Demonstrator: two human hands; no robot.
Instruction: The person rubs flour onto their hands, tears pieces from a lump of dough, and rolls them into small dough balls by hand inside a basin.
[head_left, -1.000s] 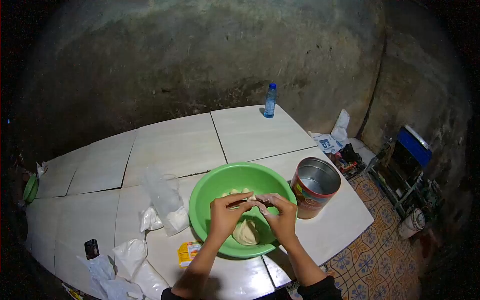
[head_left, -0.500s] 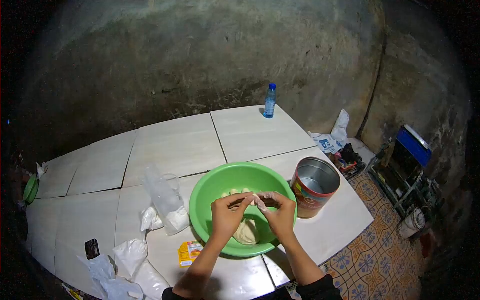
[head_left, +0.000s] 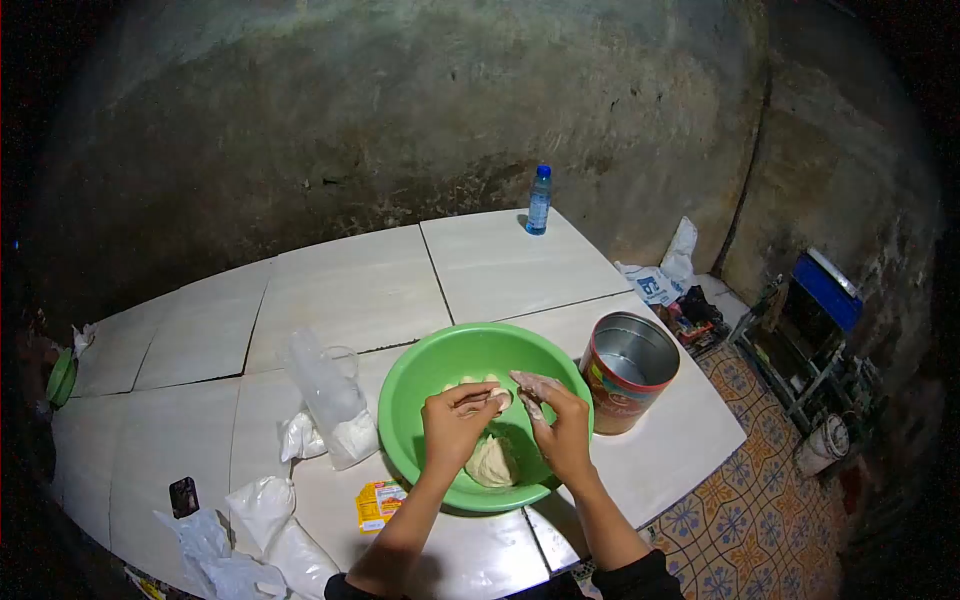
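Note:
A wide green basin [head_left: 400,440] stands on the tiled table, with both hands above it. Between the fingertips of my left hand [head_left: 455,425] is a small pale dough ball [head_left: 502,399]. My right hand [head_left: 560,425] is just to the right of it, fingers apart and dusted white, holding nothing. Below the hands a larger lump of dough [head_left: 492,462] lies in the basin. Several small dough balls [head_left: 466,381] sit toward its far side, partly hidden by my left hand.
Right of the basin stands an open tin [head_left: 630,375]. A plastic pitcher [head_left: 328,385] with white powder, a yellow packet [head_left: 378,506], bags of white powder [head_left: 285,535] and a phone [head_left: 184,497] are on the left. A water bottle [head_left: 538,200] stands at the far edge.
My right hand has let go of the dough piece and moved slightly right, opening a gap between the hands. The dough ball stays in my left fingers.

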